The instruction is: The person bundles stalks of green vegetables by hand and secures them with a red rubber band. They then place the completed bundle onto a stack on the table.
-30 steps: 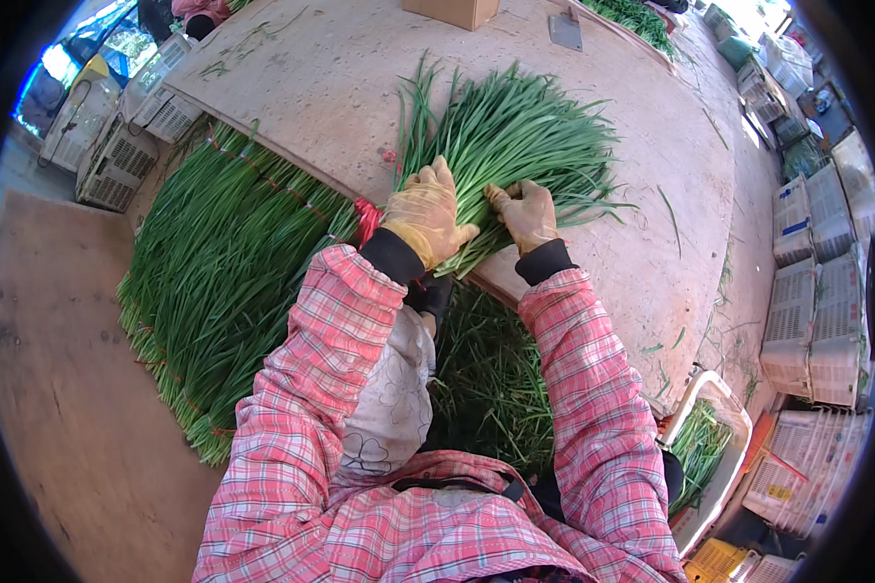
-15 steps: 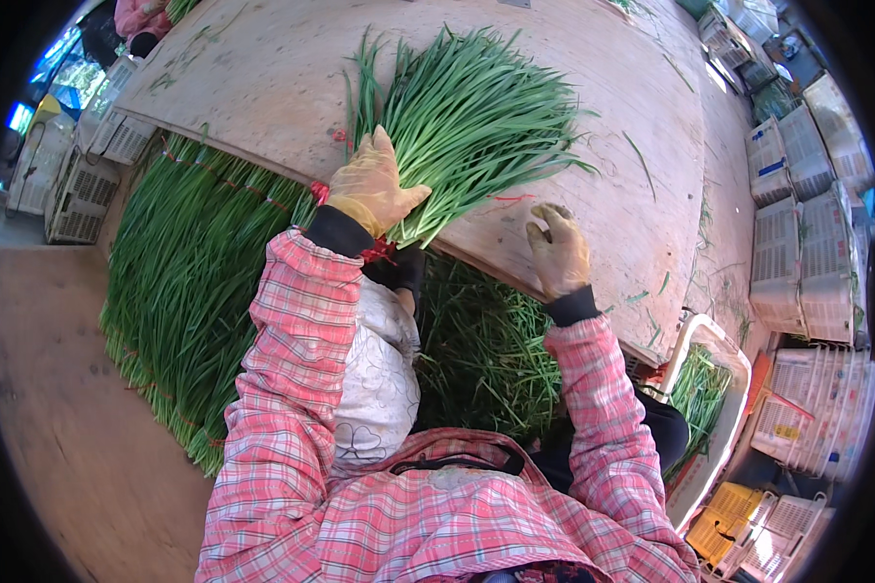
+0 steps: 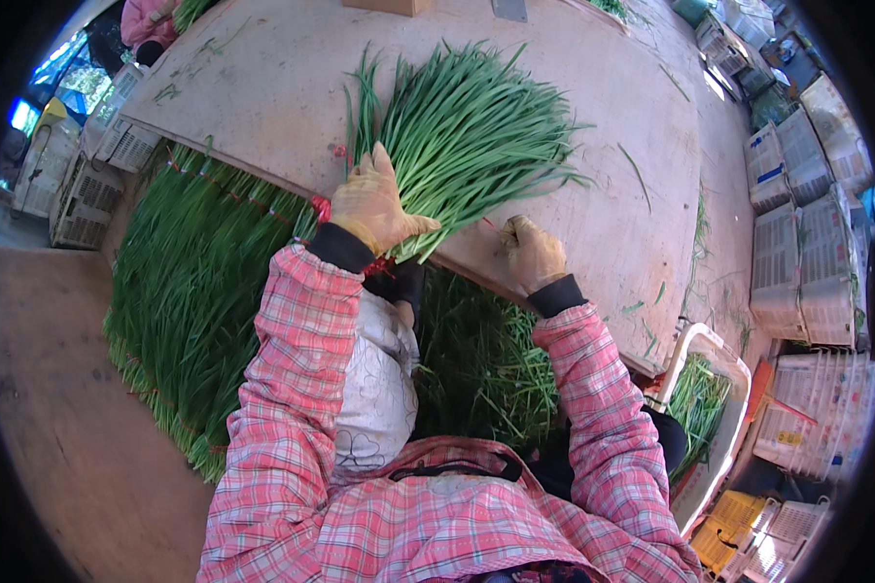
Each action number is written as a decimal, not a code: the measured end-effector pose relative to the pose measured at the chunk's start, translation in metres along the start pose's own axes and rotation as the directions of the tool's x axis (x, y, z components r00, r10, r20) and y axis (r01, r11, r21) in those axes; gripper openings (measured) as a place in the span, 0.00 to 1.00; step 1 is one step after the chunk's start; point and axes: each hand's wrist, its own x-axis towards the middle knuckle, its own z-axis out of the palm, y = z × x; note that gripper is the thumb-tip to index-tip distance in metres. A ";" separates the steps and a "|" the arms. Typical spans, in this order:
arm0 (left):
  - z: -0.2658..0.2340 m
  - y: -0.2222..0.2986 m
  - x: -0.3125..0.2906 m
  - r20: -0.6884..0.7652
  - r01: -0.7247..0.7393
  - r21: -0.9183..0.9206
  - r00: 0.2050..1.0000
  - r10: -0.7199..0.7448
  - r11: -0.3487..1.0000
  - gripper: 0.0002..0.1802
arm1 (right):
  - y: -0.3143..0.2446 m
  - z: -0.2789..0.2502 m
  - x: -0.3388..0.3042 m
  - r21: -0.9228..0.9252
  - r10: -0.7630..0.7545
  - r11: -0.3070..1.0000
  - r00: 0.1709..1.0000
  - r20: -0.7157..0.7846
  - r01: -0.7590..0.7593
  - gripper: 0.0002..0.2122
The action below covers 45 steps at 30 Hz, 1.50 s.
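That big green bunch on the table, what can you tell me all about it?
The bunch of long, thin green chive-like leaves lies flat on the pale wooden table, tips fanning away, stem ends gathered near the table's edge. The gloved left hand presses on its gathered end. The gloved right hand rests beside it, seemingly apart.

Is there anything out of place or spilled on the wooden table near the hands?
Only small things. A few loose green stalks lie scattered on the wooden table, apart from the fanned bunch of greens under the gloved left hand. The right hand rests closed at the table edge. Nothing looks damaged.
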 end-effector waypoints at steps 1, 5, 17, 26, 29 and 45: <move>-0.006 0.007 -0.001 0.058 0.043 0.023 0.997 -0.044 0.999 0.69 | 0.002 -0.003 -0.008 -0.011 -0.003 1.000 1.000 0.027 0.003 0.06; -0.009 0.012 0.000 0.097 0.064 0.052 0.993 -0.069 0.997 0.69 | 0.014 -0.031 -0.039 -0.088 0.009 0.996 0.984 0.176 0.007 0.07; 0.001 -0.006 0.004 0.019 0.009 -0.071 1.000 -0.007 0.997 0.67 | -0.044 -0.011 -0.046 0.301 -0.450 0.886 0.808 0.380 0.352 0.09; -0.001 -0.013 0.008 0.077 -0.033 -0.107 0.996 0.041 0.994 0.67 | -0.120 0.081 -0.041 0.734 -0.304 0.668 0.945 0.119 0.122 0.23; -0.002 -0.011 0.003 0.066 -0.026 -0.086 0.997 0.032 0.996 0.65 | -0.108 0.057 -0.057 0.540 -0.374 0.822 0.884 0.279 0.178 0.13; -0.002 -0.008 0.003 0.088 -0.017 -0.044 0.996 0.021 0.999 0.64 | 0.010 0.002 -0.012 -0.074 -0.212 0.977 0.961 -0.175 0.202 0.06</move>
